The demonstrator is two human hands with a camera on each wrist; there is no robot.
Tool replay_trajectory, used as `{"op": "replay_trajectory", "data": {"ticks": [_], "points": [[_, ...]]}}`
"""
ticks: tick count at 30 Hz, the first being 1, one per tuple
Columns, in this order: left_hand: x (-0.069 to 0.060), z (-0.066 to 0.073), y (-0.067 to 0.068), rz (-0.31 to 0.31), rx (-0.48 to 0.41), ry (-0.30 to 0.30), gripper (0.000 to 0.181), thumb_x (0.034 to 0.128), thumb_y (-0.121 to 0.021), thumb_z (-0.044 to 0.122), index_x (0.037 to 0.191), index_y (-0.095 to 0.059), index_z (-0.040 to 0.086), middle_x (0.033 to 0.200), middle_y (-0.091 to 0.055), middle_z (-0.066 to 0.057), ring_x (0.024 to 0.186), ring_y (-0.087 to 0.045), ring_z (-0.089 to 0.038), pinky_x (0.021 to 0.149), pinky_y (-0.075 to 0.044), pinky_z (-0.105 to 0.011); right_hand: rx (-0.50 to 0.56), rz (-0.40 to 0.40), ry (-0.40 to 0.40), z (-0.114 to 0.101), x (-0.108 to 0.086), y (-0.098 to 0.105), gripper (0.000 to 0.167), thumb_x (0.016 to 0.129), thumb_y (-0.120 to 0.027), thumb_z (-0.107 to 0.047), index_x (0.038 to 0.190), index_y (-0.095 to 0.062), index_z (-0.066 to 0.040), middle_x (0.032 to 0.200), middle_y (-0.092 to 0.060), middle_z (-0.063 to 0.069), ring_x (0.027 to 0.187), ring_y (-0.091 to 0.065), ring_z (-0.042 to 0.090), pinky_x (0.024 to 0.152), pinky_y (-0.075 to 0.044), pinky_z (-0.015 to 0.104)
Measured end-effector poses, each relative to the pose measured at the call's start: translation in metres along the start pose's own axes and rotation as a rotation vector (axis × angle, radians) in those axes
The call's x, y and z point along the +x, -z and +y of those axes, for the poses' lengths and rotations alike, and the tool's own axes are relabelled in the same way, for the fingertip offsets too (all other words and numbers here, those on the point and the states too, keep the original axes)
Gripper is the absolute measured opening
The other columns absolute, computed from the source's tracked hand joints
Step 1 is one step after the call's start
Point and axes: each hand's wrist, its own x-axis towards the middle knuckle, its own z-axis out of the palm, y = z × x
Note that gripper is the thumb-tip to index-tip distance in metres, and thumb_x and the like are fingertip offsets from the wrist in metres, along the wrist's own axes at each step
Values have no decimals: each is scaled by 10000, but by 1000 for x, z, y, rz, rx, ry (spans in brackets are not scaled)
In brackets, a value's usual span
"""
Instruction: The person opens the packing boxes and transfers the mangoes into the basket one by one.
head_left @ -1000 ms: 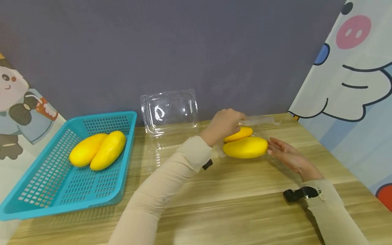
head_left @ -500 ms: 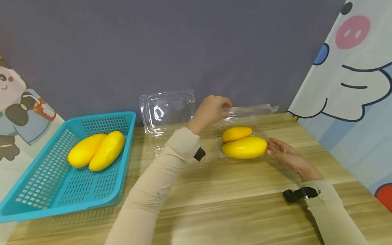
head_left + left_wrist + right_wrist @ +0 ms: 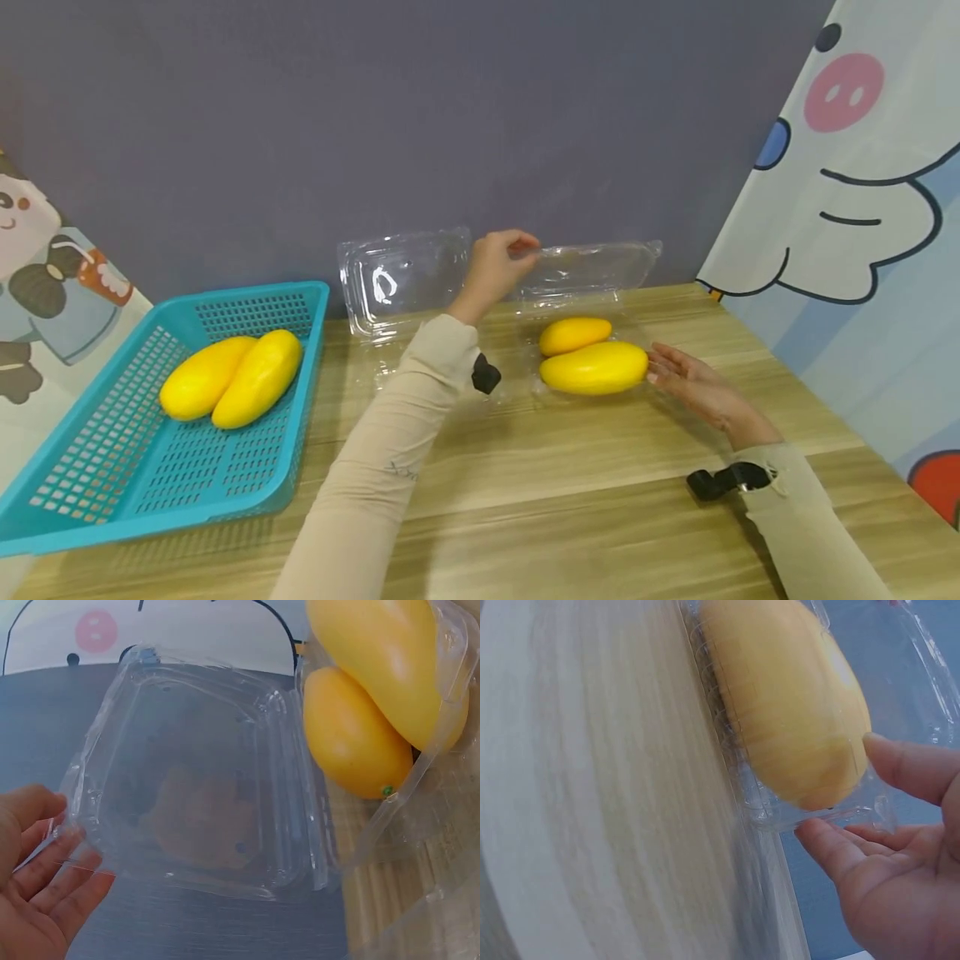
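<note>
1. At far left, a turquoise basket [image 3: 298,417] rests on the wooden table [image 3: 525,500], a plump mango [image 3: 198,382] and a slimmer mango [image 3: 258,379] lying against each other inside.

2. Next along, a spare clear container [image 3: 405,283] stands with its cover raised before the grey panel [image 3: 420,125]; a sleeved arm hides part of its base.

3. Left of centre, the person's left hand [image 3: 497,267] pinches the corner of a clear lid [image 3: 600,265], which tilts up from its hinge. Such thin plastic calls for a light hold at the rim and an even, slow swing; a twist at one corner could crease the hinge.

4. Right of centre, the lid's box [image 3: 765,816] sits flat on the table with an orange-yellow mango [image 3: 576,335] at the back and a larger yellow mango [image 3: 596,368] in front, touching it.

5. At right, the right hand [image 3: 697,387] is loose, its fingers extended at the box's end, the thumb tip close to the larger fruit; whether thumb meets fruit is hard to tell. Steadying the base there, without squeezing the flimsy wall, looks the sound approach.
</note>
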Motion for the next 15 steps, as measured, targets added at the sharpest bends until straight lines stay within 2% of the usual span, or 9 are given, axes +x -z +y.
{"op": "replay_trajectory", "data": {"ticks": [7,12,15], "points": [[5,-15,-7,88,-138,35,215,863,-677,116,1047,-681,4,1026,-693,-122,935,-648,-212,828,-507,-219,2,15,-16,0,-1,2,746,997,-452,-133,1449,96,94,1508,7,338,1379,-52,475,1069,-331,291],[9,-27,-10,177,-171,67,227,866,-673,107,1064,-673,-3,1029,-692,-136,931,-654,-222,819,-517,-225,-6,19,-22,-1,0,2,746,993,-460,-130,1453,84,90,1517,-1,321,1389,-46,457,1090,-297,323],[8,-31,-12,209,-169,95,259,863,-668,82,1103,-656,-14,1068,-684,-148,962,-656,-235,831,-519,-231,1,9,-17,0,0,1,745,993,-458,-126,1451,87,94,1518,4,320,1390,-38,459,1088,-297,308]]}}
